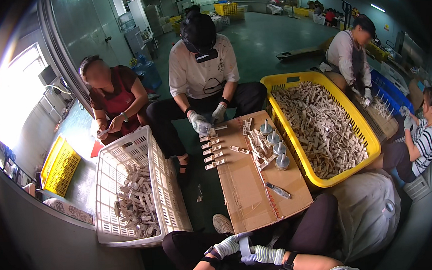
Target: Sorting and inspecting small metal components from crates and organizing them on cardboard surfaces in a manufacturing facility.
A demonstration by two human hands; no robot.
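Gloves cover your hands, the left hand [227, 246] seemingly pinching the right hand [264, 254]'s cuff to adjust it, near the cardboard box [246, 192], right fingers curled, holding nothing.

Window glare left, fisheye-warped dark edges
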